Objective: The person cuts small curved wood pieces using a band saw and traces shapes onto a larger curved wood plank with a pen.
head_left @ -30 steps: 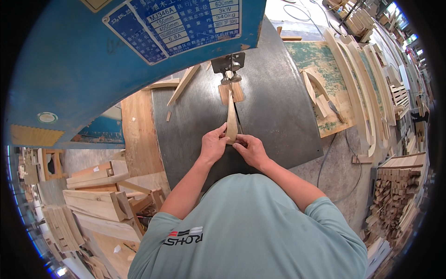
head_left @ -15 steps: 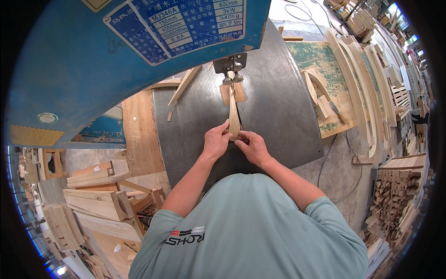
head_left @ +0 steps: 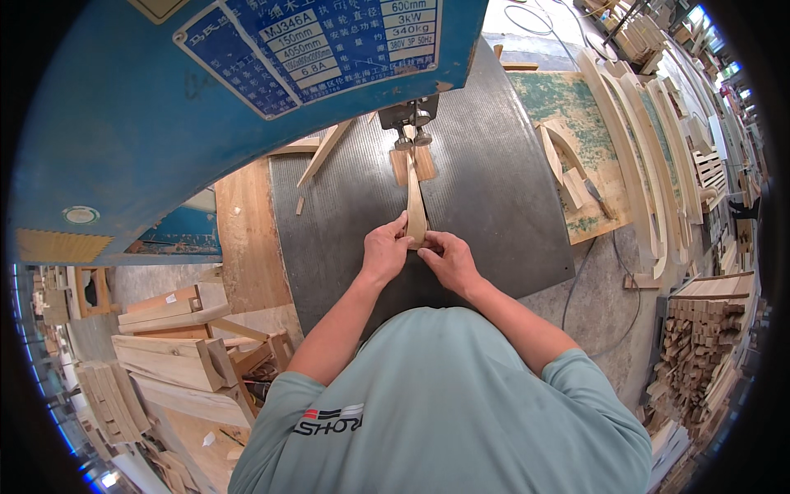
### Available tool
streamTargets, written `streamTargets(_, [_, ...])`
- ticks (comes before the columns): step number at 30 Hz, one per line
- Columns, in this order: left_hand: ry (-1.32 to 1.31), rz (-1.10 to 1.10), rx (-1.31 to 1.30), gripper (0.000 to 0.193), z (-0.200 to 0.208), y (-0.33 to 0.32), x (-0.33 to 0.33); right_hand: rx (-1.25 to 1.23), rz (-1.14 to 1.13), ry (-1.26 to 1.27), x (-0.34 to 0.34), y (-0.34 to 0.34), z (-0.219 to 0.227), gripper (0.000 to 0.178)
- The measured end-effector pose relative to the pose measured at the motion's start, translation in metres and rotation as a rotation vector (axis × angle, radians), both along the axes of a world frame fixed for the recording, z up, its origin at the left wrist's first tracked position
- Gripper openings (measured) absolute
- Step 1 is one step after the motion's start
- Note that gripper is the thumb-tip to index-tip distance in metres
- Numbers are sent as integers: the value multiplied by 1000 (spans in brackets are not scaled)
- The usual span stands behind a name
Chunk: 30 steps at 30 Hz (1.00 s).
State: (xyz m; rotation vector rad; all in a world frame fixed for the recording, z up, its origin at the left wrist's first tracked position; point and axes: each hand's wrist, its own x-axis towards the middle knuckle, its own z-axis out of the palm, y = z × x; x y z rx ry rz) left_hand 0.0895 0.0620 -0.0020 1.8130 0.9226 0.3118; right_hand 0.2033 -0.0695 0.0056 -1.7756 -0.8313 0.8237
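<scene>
Slightly farther toward 12 o'clock than a second ago sit my left hand [head_left: 387,249], my right hand [head_left: 450,257] and the tapered wooden piece [head_left: 416,216] between them. Both hands grasp its broad near end: my left thumb and fingers pinch it from the 9 o'clock side, my right fingers press on it from the 3 o'clock side, and my fingertips are close to each other there.

The piece lies on the ribbed dark metal table [head_left: 502,198] of a bandsaw, its narrow end pointing to 12 o'clock, over the pale wooden insert [head_left: 425,165] and just below the guide rollers [head_left: 421,136]. How far the blade has entered the wood I cannot tell. Along its right edge runs a dark slot [head_left: 425,204].

Measured from my hands, the saw's blue housing [head_left: 123,115] looms at 10 o'clock. Wooden strips [head_left: 323,156] lie on the table between 10 and 11, with a small offcut [head_left: 300,206] nearer 10. Toward 2 o'clock a board with worn green paint [head_left: 597,111] carries curved wooden cutouts [head_left: 566,150], beside long curved slats [head_left: 617,148]. Stacked planks [head_left: 169,356] lie at 8 o'clock, and a pile of short wooden sticks [head_left: 699,346] at 4.
</scene>
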Motion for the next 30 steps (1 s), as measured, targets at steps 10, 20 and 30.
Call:
streamTargets(10, [61, -27, 25, 59, 2, -4, -6, -61, 30, -10, -1, -4, 9, 31])
streamTargets(20, [36, -17, 20, 56, 9, -11, -7, -49, 36, -12, -2, -10, 9, 31])
streamTargets(30, [12, -3, -20, 57, 6, 1, 2, -28, 7, -55, 3, 2, 3, 29])
